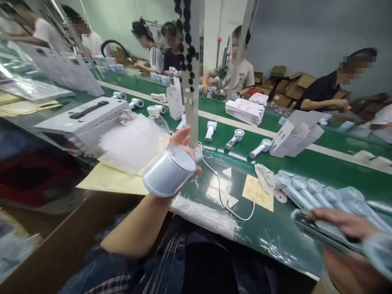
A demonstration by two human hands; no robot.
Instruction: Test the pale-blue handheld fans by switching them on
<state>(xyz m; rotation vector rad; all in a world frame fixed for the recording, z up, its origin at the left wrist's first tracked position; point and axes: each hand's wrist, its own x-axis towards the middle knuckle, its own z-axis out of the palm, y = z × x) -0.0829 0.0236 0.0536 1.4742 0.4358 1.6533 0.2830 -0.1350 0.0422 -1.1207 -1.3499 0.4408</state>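
Observation:
My left hand (183,137) is raised over the near edge of the bench, its fingers wrapped behind a light-blue cylindrical cup (167,173) that is tilted and covers most of the palm. At the lower right, my right hand (344,222) grips a light-blue handheld device by its handle (321,233), which carries a dark strip. The round head of this device (379,253) points to the right edge and is blurred. Just beyond my right hand, several similar light-blue devices (315,188) lie side by side on the bench.
More handheld devices (234,139) lie on the green conveyor belt (196,118). A metal post (190,81) rises ahead. A white cable (219,183) and a yellow note (259,192) lie on the bench. Left are plastic bags (134,141) and a white case (85,116). Several co-workers sit opposite.

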